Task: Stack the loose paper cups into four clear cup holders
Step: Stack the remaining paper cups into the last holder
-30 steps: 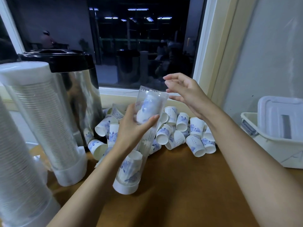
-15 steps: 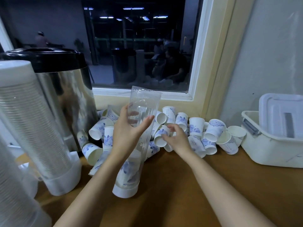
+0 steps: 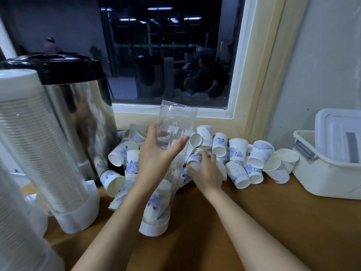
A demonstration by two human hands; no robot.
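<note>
holder (image 3: 172, 153) centre on table (image 3: 254, 222) | loose cups (image 3: 237, 146) behind | urn (image 3: 78, 106) left | bin (image 3: 322, 173) right

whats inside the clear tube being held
Paper cups with blue print, nested at the bottom of the clear tube, above its white base. The upper part looks empty. How many cups cannot be told: they hide one another.

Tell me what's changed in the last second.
The right hand dropped from the mouth of the clear holder to the pile and now grips a loose paper cup. The cup it let go slid down onto the stack inside. The left hand keeps holding the tilted holder.
</note>
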